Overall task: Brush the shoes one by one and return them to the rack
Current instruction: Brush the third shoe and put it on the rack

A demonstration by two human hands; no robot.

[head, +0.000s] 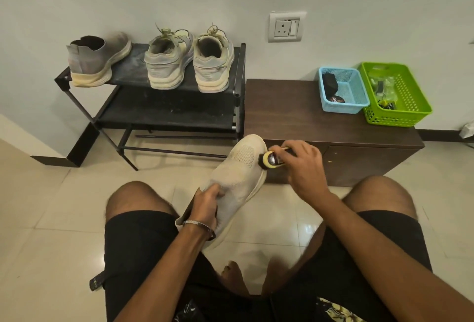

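A pale beige knit shoe [234, 175] is held above the floor between my knees, toe pointing away. My left hand [206, 203] grips it at the collar, fingers curled into the opening. My right hand [304, 165] holds a small brush [269, 161] with a yellow body and dark bristles, pressed against the shoe's right side near the toe. On the black rack [164, 106], the top shelf carries a grey slip-on shoe [96, 59] at the left and a pair of laced grey sneakers [188, 61] at the right.
A low dark wooden cabinet [295, 116] stands right of the rack, close behind the shoe's toe. On it sit a blue basket [342, 89] and a green basket [396, 93] with small items. The rack's lower shelf holds nothing. Glossy tiled floor lies below.
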